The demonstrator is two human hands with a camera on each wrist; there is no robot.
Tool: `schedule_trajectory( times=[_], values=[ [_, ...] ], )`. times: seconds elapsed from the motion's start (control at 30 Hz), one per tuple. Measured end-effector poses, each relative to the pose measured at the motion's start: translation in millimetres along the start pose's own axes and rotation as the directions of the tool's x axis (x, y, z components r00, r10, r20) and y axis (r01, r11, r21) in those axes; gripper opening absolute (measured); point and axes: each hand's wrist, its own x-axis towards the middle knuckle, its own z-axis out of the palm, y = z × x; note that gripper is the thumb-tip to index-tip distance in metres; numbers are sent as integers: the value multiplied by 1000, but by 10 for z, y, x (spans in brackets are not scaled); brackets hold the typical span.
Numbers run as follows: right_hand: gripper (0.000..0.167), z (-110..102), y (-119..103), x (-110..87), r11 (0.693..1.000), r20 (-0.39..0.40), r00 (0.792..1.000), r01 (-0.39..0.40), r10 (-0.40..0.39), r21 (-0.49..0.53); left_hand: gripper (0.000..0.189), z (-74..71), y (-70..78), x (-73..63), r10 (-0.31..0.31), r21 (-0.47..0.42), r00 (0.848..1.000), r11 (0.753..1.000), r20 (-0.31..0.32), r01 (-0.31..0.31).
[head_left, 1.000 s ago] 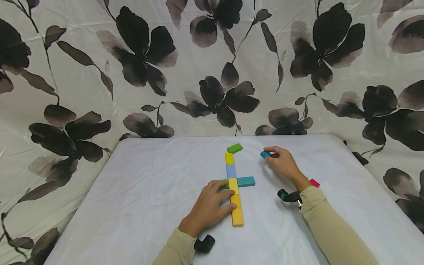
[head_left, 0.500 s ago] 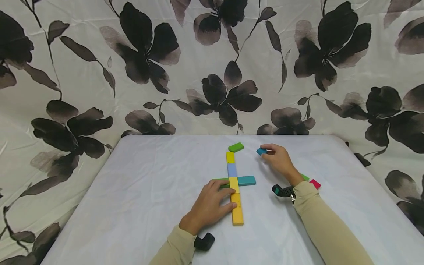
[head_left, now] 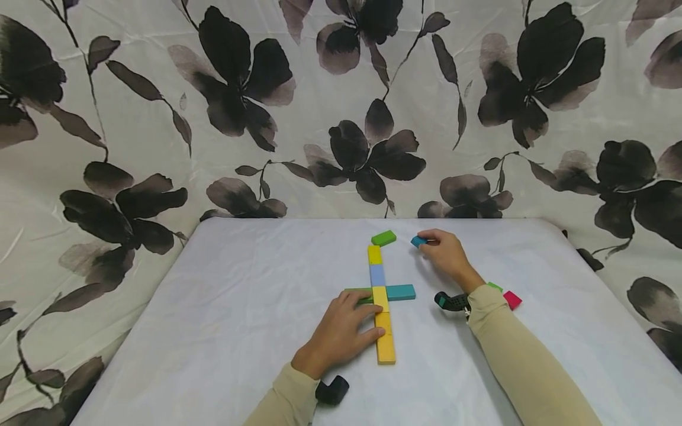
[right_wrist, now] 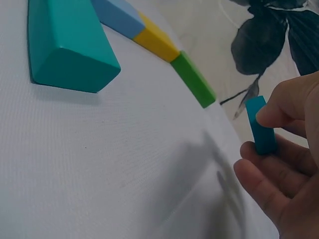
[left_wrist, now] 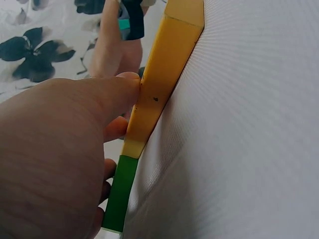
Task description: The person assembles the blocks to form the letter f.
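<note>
Thumb and fingers of my right hand [head_left: 449, 255] pinch a small teal-blue block [right_wrist: 261, 133], held above the table's far part. My left hand [head_left: 341, 331] rests against a line of blocks, its thumb and fingertips touching the yellow blocks [head_left: 386, 350] and the green block [left_wrist: 119, 191] beside them. A teal block [head_left: 402, 292] sticks out to the right, opposite that green one. Farther along the line come a light blue block [head_left: 377, 274] and a yellow block [head_left: 375, 255]. At the far end, a bright green block [head_left: 384, 238] lies at a slant.
Right of my right forearm lie a red block [head_left: 512, 300] and a green block [head_left: 494, 286], the latter partly hidden by the sleeve. White cloth covers the table [head_left: 240, 296]; a floral sheet [head_left: 309, 106] hangs behind its far edge.
My right hand has shifted left and slightly away with the blue block, toward the slanted green block. The left hand stays at the line of blocks.
</note>
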Motion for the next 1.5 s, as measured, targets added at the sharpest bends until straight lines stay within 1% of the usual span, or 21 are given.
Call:
schedule_trajectory(
  times=[0.13, 0.4, 0.5, 0.73, 1.0, 1.27, 1.5],
  values=[
    [36, 24, -15, 71, 1000, 0, 1000, 5, -5, -9, 41, -14, -11, 9, 3, 7, 1000, 1000, -15, -2],
    [36, 29, -12, 132, 1000, 6, 1000, -16, 16, 2, 41, 15, -11, 15, 1, -9, 1000, 1000, -4, -1],
    [36, 41, 1, 155, 1000, 10, 1000, -17, 17, -11, 41, 24, -7, 15, -2, -6, 1000, 1000, -5, 2],
    [35, 101, 23, 218, 1000, 0, 1000, -20, 20, -24, 40, 22, 2, 6, 9, -12, 1000, 1000, -24, -9],
    [34, 167, 68, 265, 999, -7, 999, -38, 37, -37, 41, 28, 0, 7, -11, -5, 1000, 1000, -5, 10],
    [33, 207, 32, 297, 998, 4, 1000, -24, 25, -66, 42, 21, -1, 14, -17, -2, 1000, 1000, 0, 17],
    [33, 212, 22, 318, 996, 9, 999, -37, 38, -83, 42, 31, 0, 10, -16, -8, 1000, 1000, 6, 16]
  ],
)
